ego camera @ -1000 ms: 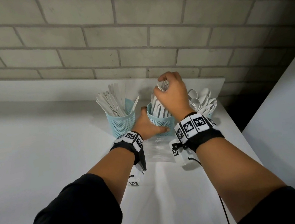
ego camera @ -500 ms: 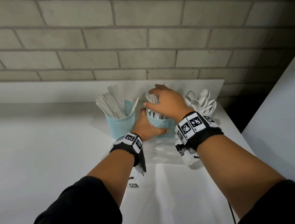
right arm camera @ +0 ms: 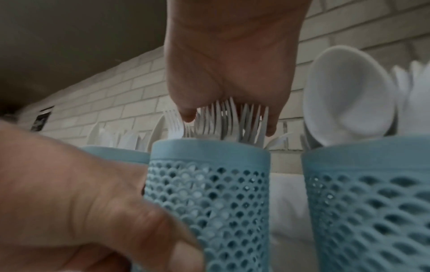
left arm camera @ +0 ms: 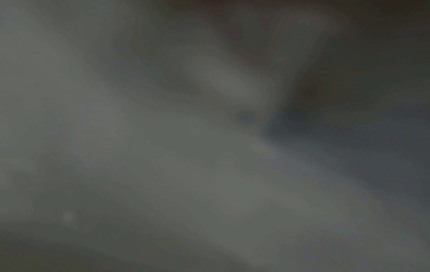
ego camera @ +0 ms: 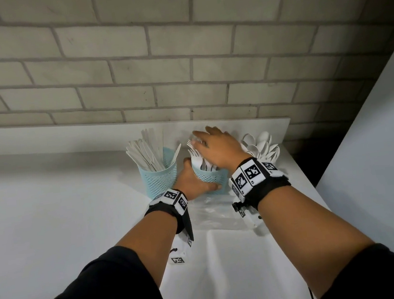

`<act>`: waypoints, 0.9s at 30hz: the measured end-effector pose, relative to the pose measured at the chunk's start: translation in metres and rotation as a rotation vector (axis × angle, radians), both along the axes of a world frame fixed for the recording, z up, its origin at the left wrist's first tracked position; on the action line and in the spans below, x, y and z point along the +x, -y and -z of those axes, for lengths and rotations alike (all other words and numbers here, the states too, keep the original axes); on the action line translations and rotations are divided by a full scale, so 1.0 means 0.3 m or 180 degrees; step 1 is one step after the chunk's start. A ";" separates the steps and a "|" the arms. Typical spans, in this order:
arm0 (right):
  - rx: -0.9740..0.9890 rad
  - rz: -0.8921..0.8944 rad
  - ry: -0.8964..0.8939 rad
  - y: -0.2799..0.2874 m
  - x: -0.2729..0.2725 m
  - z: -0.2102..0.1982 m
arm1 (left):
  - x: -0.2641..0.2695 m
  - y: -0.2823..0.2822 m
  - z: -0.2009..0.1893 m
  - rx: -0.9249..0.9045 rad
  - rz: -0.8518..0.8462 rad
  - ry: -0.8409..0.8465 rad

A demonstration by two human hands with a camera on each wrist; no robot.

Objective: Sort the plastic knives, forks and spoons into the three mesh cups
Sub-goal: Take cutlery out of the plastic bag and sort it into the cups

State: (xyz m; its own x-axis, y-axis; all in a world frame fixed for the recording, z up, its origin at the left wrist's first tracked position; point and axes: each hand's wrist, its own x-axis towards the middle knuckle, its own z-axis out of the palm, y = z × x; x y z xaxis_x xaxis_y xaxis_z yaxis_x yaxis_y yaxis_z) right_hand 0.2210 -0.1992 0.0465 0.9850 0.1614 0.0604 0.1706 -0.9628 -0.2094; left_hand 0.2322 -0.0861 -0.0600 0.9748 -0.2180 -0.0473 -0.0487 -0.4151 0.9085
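Three light-blue mesh cups stand in a row by the wall. The left cup [ego camera: 160, 181] holds white knives [ego camera: 146, 153]. My left hand [ego camera: 191, 182] grips the middle cup [ego camera: 211, 181], thumb across its front. White forks [ego camera: 195, 153] stand in that cup. My right hand [ego camera: 216, 147] lies flat on the fork tips with straight fingers; in the right wrist view its palm [right arm camera: 232, 55] covers the forks [right arm camera: 223, 117] above the middle cup [right arm camera: 209, 184]. The right cup [right arm camera: 372, 193] holds spoons [ego camera: 262, 145]. The left wrist view is dark and blurred.
A clear plastic bag [ego camera: 213, 212] lies on the white table [ego camera: 230, 269] just in front of the cups. A brick wall [ego camera: 180, 64] rises right behind them. The table's right edge [ego camera: 304, 176] drops off near the spoon cup, beside a white panel [ego camera: 377, 152].
My right hand, which held a bunch of forks with curled fingers above the middle cup, has come down and flattened out on top of them. The left hand has stayed on the cup.
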 end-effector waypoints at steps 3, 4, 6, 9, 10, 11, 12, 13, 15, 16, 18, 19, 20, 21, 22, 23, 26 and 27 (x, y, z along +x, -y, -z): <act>0.0381 0.0182 -0.0059 0.003 0.014 -0.028 | 0.002 -0.004 0.000 0.0030 0.0002 -0.0002; 0.0445 0.0235 0.0029 -0.002 0.018 -0.028 | -0.004 -0.003 -0.009 0.0024 -0.0011 -0.0058; 0.0303 0.0147 0.0126 -0.024 0.013 -0.019 | 0.007 -0.003 0.008 -0.0047 0.0009 -0.0081; -0.0040 0.0003 -0.0046 -0.045 -0.001 -0.003 | 0.048 0.000 0.061 -0.0049 0.0075 -0.0069; 0.0034 0.0088 -0.0088 -0.044 0.001 -0.005 | 0.031 -0.001 0.037 -0.0024 0.0045 -0.0045; 0.0128 0.0152 -0.0112 -0.040 0.005 -0.008 | 0.003 0.000 0.001 -0.0013 0.0002 -0.0013; 0.0191 0.0149 -0.0176 -0.037 0.006 -0.014 | -0.013 0.001 -0.022 -0.0012 -0.0031 -0.0025; 0.0243 0.0069 -0.0304 -0.037 0.003 -0.027 | -0.014 0.001 -0.023 -0.0032 -0.0026 0.0003; 0.0382 -0.0113 -0.0488 -0.028 -0.001 -0.061 | -0.022 -0.006 -0.031 -0.0011 -0.0017 -0.0031; 0.0516 -0.0094 -0.0404 -0.017 -0.002 -0.081 | -0.027 -0.009 -0.036 0.0039 -0.0067 -0.0074; 0.1009 0.0190 0.0078 0.023 -0.002 -0.126 | -0.033 -0.011 -0.048 0.0166 -0.0119 -0.0120; 0.1276 0.0365 0.0322 0.049 -0.002 -0.145 | -0.027 -0.012 -0.042 0.0203 -0.0119 -0.0104; 0.1481 0.0492 0.0465 0.077 -0.007 -0.163 | -0.034 -0.009 -0.048 0.0250 -0.0121 -0.0087; 0.1598 0.0577 0.0488 0.104 -0.015 -0.175 | -0.038 -0.008 -0.053 0.0312 -0.0121 -0.0069; 0.1664 0.0644 0.0455 0.130 -0.025 -0.182 | -0.046 -0.007 -0.064 0.0401 -0.0117 -0.0055; 0.1704 0.0720 0.0413 0.157 -0.037 -0.187 | -0.055 -0.006 -0.077 0.0487 -0.0121 -0.0027; 0.1871 0.1028 0.0496 0.237 -0.064 -0.165 | -0.093 0.004 -0.130 0.1050 -0.0039 -0.0106; 0.1983 0.1123 0.0496 0.261 -0.076 -0.150 | -0.110 0.008 -0.153 0.1341 0.0058 -0.0148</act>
